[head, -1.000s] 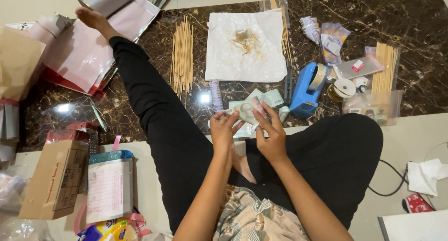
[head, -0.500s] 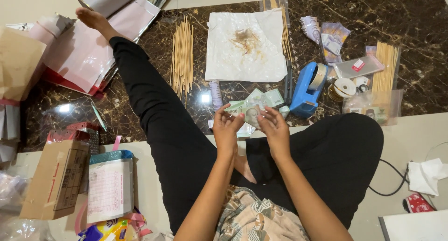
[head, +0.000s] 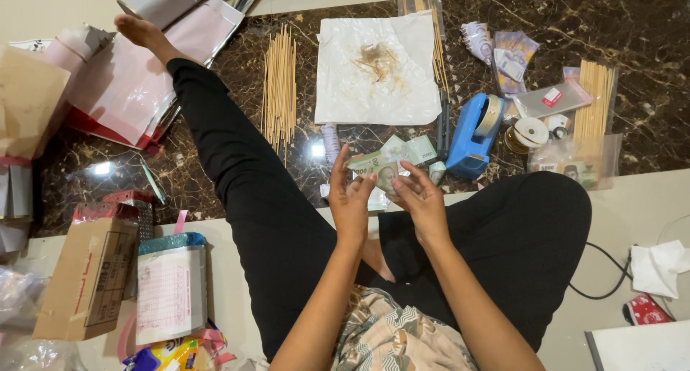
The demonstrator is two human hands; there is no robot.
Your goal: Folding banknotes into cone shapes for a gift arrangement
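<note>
Nearest the camera, two bare forearms rise from a patterned garment over black trousers, one leg folded to the right and the other stretched out to the upper left across the floor. The left hand [head: 350, 195] and the right hand [head: 420, 198] meet just above the lap, both pinching a greenish banknote [head: 379, 170] between thumbs and fingertips; each hand is closed on the note, the left at its left edge with fingers raised, the right at its lower right corner. The note is held in the air over the edge where the pale floor meets the dark marble floor [head: 647, 47]. Just behind it, more folded banknotes [head: 410, 149] lie on the marble. To the right of them stands a blue tape dispenser [head: 476, 130], with a roll of ribbon [head: 530, 132] beside it and a clear plastic bag [head: 575, 162] holding another note. Left of the hands, beyond the outstretched leg, a bundle of thin wooden skewers [head: 279, 90] lies lengthwise. Farther out, a white sheet of paper [head: 377, 69] lies flat with a brownish smear in its middle. A second bundle of skewers [head: 595, 101] sits at the far right, and pink paper sheets [head: 122, 83] lie at the far left, by the foot. A brown cardboard box [head: 86, 277] stands at the near left.
</note>
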